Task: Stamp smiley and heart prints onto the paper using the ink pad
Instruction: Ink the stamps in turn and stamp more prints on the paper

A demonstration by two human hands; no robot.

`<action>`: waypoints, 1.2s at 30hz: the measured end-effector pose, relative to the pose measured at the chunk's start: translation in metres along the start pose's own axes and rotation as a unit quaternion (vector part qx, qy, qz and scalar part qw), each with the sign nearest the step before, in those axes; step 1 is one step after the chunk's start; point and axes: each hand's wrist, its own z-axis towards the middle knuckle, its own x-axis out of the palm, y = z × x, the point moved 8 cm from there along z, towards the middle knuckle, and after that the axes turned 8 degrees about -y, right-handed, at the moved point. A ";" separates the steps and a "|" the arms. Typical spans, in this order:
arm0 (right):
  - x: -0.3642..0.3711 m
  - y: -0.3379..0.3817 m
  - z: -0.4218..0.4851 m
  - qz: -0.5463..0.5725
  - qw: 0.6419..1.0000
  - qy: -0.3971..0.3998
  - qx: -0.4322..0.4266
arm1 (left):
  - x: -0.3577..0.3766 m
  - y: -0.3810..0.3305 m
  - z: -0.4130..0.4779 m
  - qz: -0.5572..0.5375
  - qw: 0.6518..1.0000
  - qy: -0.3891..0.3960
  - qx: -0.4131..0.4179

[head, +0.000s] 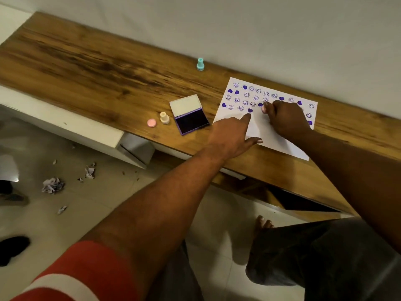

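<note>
A white paper point(263, 129) lies on the wooden shelf point(108, 68), its far part covered with several purple smiley and heart prints. My right hand point(284, 118) is closed around a small pink stamp point(263, 108) and presses it down on the paper below the printed rows. My left hand point(232, 135) rests flat on the paper's left edge, fingers spread, pinning it. The open purple ink pad point(191, 120) sits left of the paper, lid raised.
A cream stamp point(164, 117) and a pink cap point(151, 122) stand left of the ink pad. A teal stamp point(200, 64) stands by the wall. Crumpled paper scraps point(53, 185) litter the tiled floor below the shelf.
</note>
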 end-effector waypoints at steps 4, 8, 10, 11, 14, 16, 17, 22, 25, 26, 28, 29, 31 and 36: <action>0.000 0.004 -0.002 -0.021 0.999 -0.013 -0.023 | 0.017 -0.006 0.006 0.010 1.000 0.003 -0.020; 0.000 0.006 -0.003 -0.063 0.997 -0.013 -0.049 | 0.039 -0.008 0.001 -0.015 0.998 0.040 -0.048; 0.000 0.009 -0.002 -0.086 0.994 -0.013 -0.063 | 0.041 -0.008 0.001 -0.019 0.998 0.040 -0.053; 0.000 0.010 -0.001 -0.097 0.993 -0.010 -0.068 | 0.040 -0.008 0.001 -0.019 0.998 0.038 -0.054; 0.000 0.012 0.004 -0.125 0.989 0.001 -0.074 | 0.039 -0.009 0.001 -0.018 0.998 0.037 -0.056; 0.000 0.014 0.006 -0.134 0.988 0.005 -0.075 | 0.040 -0.009 0.001 -0.019 0.997 0.040 -0.060; -0.001 0.015 0.006 -0.138 0.988 0.006 -0.075 | 0.040 -0.009 0.001 -0.021 0.997 0.042 -0.061; -0.003 0.021 0.006 -0.158 0.984 0.016 -0.083 | 0.038 -0.008 0.001 -0.023 0.997 0.040 -0.064; -0.008 0.027 0.007 -0.168 0.980 0.020 -0.101 | 0.039 -0.008 0.001 -0.028 0.996 0.042 -0.068; -0.013 0.030 0.009 -0.181 0.977 0.014 -0.113 | 0.039 -0.008 0.001 -0.033 0.996 0.042 -0.071; -0.027 0.040 0.015 -0.205 0.970 -0.010 -0.133 | 0.040 -0.007 0.000 -0.048 0.994 0.047 -0.081; -0.038 0.045 0.020 -0.209 0.968 -0.033 -0.135 | 0.041 -0.007 0.000 -0.054 0.994 0.050 -0.084; -0.068 0.053 0.032 -0.198 0.966 -0.105 -0.130 | 0.043 -0.006 0.000 -0.061 0.993 0.054 -0.087; -0.071 0.047 0.024 -0.143 0.975 -0.149 -0.078 | 0.043 -0.005 0.002 -0.054 0.994 0.042 -0.082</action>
